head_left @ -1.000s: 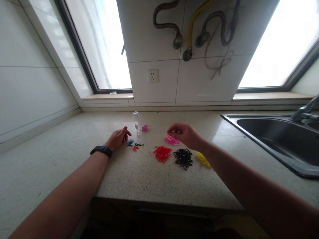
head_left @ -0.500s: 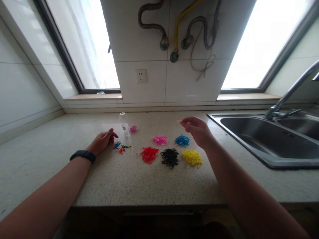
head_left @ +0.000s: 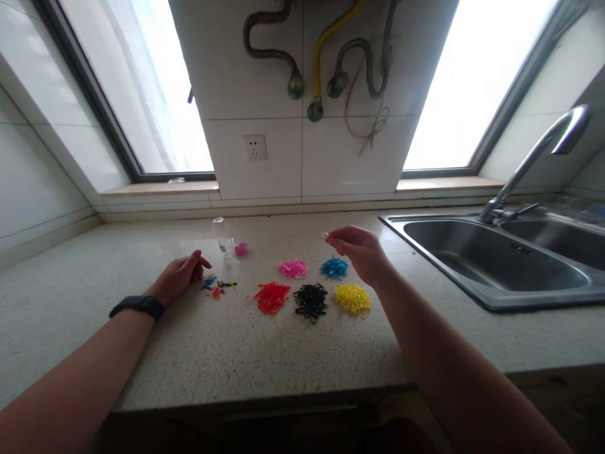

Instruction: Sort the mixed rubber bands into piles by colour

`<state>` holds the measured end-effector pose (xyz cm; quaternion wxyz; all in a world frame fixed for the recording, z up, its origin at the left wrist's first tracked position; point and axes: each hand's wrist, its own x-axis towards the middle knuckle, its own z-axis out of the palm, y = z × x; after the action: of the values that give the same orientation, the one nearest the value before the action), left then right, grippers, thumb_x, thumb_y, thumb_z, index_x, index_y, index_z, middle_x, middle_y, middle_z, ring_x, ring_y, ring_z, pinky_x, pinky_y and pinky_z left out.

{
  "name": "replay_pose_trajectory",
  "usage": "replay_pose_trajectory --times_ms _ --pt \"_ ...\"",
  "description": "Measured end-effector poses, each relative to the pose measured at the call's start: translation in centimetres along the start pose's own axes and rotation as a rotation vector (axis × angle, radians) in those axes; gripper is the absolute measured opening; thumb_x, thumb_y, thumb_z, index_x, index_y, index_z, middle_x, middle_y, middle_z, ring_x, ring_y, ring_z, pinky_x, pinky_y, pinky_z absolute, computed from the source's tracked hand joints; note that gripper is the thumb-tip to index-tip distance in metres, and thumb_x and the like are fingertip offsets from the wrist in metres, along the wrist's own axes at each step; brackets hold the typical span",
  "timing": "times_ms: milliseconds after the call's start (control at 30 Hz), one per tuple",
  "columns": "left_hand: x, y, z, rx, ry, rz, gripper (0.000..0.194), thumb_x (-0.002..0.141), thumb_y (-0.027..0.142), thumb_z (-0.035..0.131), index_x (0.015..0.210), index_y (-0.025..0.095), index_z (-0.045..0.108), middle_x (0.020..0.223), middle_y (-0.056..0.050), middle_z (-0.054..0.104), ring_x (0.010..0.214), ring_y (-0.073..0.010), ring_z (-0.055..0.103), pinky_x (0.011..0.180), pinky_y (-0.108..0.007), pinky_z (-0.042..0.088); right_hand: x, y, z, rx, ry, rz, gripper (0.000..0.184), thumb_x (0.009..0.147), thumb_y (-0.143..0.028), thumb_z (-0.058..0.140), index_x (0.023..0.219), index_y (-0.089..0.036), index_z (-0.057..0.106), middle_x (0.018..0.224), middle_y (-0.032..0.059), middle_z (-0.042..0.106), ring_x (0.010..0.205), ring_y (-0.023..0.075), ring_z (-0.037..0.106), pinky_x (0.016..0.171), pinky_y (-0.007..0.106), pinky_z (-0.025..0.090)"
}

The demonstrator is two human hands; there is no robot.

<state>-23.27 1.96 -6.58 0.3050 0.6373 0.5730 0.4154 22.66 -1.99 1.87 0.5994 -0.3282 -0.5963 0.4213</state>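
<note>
My right hand is raised above the back of the counter, thumb and fingers pinching a small pale rubber band. Below it lie piles of rubber bands: blue, yellow, black, pink and red. My left hand, with a dark band on its wrist, rests on the counter at the left, fingers loosely bent and apart, holding nothing visible. Beside its fingertips is a small mixed-colour pile of rubber bands.
A clear container stands behind the mixed pile, with a small pink object beside it. To the right a steel sink with a faucet is set into the speckled counter. Hoses and a socket are on the wall.
The view has shifted slightly, so everything appears further left. My right hand still pinches the pale rubber band over the blue pile, and my left hand stays beside the mixed pile.
</note>
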Motion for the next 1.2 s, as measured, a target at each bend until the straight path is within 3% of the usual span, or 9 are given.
replay_pose_trajectory --times_ms 267,900,1067,1200 --pt "0.2 -0.4 -0.1 0.011 -0.004 0.011 0.063 0.087 0.072 0.043 0.081 0.017 0.073 0.058 -0.002 0.059 0.055 -0.0164 0.054 0.054 -0.027 0.044 -0.3 0.2 0.1 -0.136 -0.042 0.001 0.024 0.075 -0.04 0.075 0.088 -0.02 0.075 0.084 0.0056 0.073 0.062 0.0106 0.051 0.058 0.029 0.045" --pt "0.1 -0.2 0.0 0.012 0.004 -0.004 0.062 0.087 0.071 0.044 0.081 0.017 0.074 0.059 -0.002 0.059 0.055 -0.0159 0.054 0.054 -0.027 0.043 -0.5 0.6 0.7 -0.167 -0.135 0.009 0.022 0.076 -0.038 0.074 0.089 -0.021 0.072 0.083 0.0044 0.071 0.067 0.0118 0.056 0.061 0.029 0.046" --pt "0.2 -0.2 0.1 0.022 0.011 0.007 0.059 0.087 0.069 0.045 0.078 0.018 0.074 0.057 -0.002 0.059 0.054 -0.0168 0.054 0.053 -0.028 0.043 -0.5 1.7 0.7 -0.522 -0.244 -0.069 0.023 0.084 -0.033 0.066 0.101 -0.02 0.074 0.088 0.0058 0.073 0.068 0.0132 0.057 0.065 0.031 0.047" --pt "0.1 0.0 0.2 0.042 0.014 0.014 0.06 0.087 0.07 0.045 0.079 0.018 0.074 0.059 -0.003 0.06 0.056 -0.0171 0.055 0.055 -0.028 0.044 -0.7 2.0 0.9 -0.913 -0.464 -0.263 0.036 0.088 -0.02 0.058 0.122 -0.023 0.069 0.113 0.0079 0.071 0.098 0.0202 0.061 0.091 0.038 0.045"
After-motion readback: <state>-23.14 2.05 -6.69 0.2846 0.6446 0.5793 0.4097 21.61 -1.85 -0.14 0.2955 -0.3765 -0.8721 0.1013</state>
